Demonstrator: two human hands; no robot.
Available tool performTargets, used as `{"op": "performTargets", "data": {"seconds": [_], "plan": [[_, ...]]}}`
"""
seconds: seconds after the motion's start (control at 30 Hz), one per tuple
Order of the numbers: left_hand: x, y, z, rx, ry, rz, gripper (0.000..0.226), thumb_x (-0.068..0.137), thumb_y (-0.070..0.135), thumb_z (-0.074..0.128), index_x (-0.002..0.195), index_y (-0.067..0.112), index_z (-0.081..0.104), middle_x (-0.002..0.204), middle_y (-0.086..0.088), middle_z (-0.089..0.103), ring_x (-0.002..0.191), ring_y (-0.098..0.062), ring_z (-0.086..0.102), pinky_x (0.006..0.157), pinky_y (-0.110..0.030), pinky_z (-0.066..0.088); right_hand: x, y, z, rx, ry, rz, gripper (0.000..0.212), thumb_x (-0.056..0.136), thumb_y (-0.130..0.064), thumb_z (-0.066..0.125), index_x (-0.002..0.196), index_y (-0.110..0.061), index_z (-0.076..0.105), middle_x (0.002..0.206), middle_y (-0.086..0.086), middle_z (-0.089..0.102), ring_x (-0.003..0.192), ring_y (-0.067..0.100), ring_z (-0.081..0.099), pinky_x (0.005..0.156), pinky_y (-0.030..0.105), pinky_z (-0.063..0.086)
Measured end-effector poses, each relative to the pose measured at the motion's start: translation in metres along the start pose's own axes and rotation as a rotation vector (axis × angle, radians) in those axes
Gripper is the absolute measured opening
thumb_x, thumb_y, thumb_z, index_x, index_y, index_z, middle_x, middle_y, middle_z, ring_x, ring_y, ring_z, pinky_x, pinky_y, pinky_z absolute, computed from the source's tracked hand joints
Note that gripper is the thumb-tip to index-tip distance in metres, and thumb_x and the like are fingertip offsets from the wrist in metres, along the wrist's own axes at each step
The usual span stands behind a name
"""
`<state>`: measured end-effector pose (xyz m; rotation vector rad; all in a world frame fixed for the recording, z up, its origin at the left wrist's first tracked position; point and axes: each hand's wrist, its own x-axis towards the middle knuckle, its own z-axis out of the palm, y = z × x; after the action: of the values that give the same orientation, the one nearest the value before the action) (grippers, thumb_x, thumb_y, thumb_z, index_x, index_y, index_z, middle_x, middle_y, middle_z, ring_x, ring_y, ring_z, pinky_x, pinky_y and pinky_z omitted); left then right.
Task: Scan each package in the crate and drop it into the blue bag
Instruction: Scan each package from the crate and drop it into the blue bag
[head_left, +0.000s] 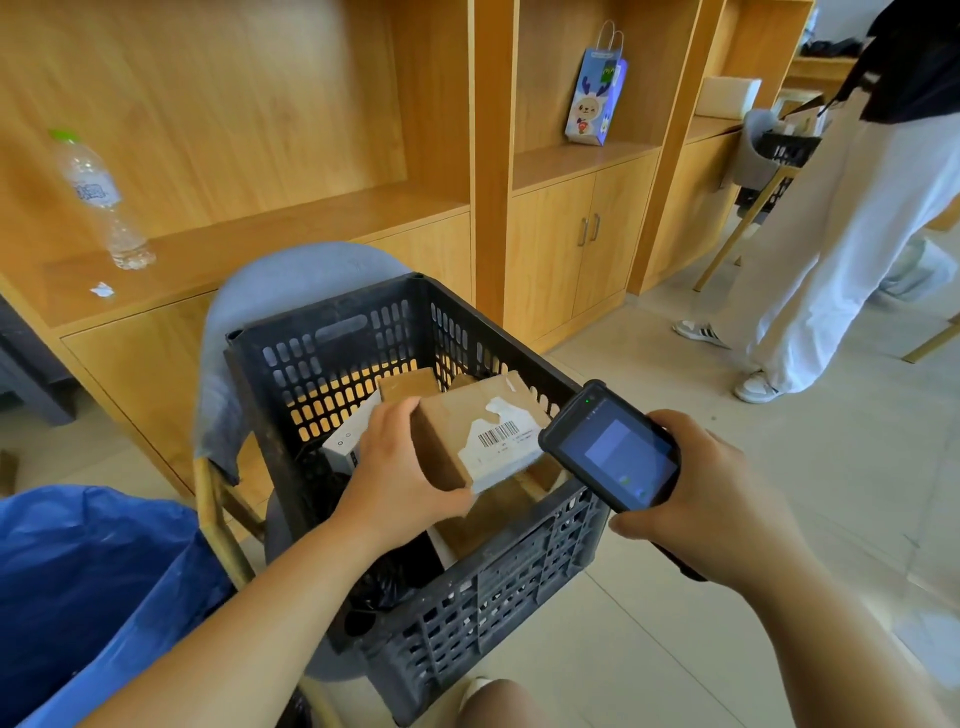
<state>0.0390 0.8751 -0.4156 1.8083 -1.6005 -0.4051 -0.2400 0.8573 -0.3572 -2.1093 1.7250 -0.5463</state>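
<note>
Left hand fingers gripping a cardboard package over the crate; right hand fingers clasping the scanner at the package's 3 o'clock.

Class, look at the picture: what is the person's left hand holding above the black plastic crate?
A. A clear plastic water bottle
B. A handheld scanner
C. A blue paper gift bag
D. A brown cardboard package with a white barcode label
D: the left hand grips the brown cardboard package with a white barcode label over the black plastic crate, while the right hand holds the black handheld scanner.
</note>
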Motion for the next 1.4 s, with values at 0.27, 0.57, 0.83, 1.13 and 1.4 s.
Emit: {"op": "performTargets", "data": {"seconds": [0.27,0.57,0.83,1.13,1.4], "plan": [[-0.027,-0.009,-0.064,0.188,0.316,0.065,0.103,0.053,0.027,0.089,0.137,0.01,0.033,0.134,-0.005,0.029,0.121,-0.013,0.029,0.096,-0.029,0.033,-0.011,-0.039,-0.005,-0.218,-0.095,-0.119,0.089,0.051,-0.051,0.077,0.128,-0.035,0.034,0.094,-0.011,0.049,0.078,0.013,0.052,0.057,0.028,0.045],[-0.061,-0.016,-0.11,0.255,0.393,0.083,0.102,0.058,0.025,0.087,0.142,0.011,0.031,0.138,-0.002,0.026,0.128,-0.024,0.034,0.098,-0.038,0.042,-0.03,-0.084,-0.004,-0.286,-0.179,-0.293,0.088,0.052,-0.051,0.077,0.126,-0.035,0.034,0.099,-0.01,0.05,0.086,0.013,0.051,0.069,0.029,0.052],[-0.075,-0.024,-0.126,0.257,0.451,0.11,0.103,0.057,0.022,0.088,0.142,0.01,0.032,0.136,-0.002,0.028,0.127,-0.021,0.033,0.098,-0.03,0.033,-0.044,-0.1,-0.006,-0.331,-0.131,-0.334,0.085,0.052,-0.053,0.075,0.124,-0.034,0.034,0.098,-0.01,0.051,0.083,0.012,0.052,0.066,0.029,0.052],[-0.113,-0.043,-0.149,0.088,0.505,-0.028,0.109,0.057,0.033,0.089,0.145,0.022,0.025,0.135,0.01,0.025,0.124,-0.012,0.033,0.099,-0.034,0.038,-0.053,-0.126,0.006,-0.271,-0.133,-0.433,0.091,0.051,-0.055,0.076,0.127,-0.035,0.03,0.102,-0.012,0.051,0.088,0.012,0.053,0.07,0.032,0.054],[-0.208,-0.104,-0.183,0.039,0.594,-0.29,0.104,0.05,0.034,0.09,0.136,0.028,0.032,0.126,0.015,0.029,0.121,-0.013,0.036,0.099,-0.041,0.043,-0.063,-0.179,0.038,-0.192,-0.215,-0.589,0.084,0.055,-0.048,0.08,0.124,-0.036,0.035,0.103,-0.012,0.051,0.088,0.013,0.053,0.064,0.03,0.051]]}}
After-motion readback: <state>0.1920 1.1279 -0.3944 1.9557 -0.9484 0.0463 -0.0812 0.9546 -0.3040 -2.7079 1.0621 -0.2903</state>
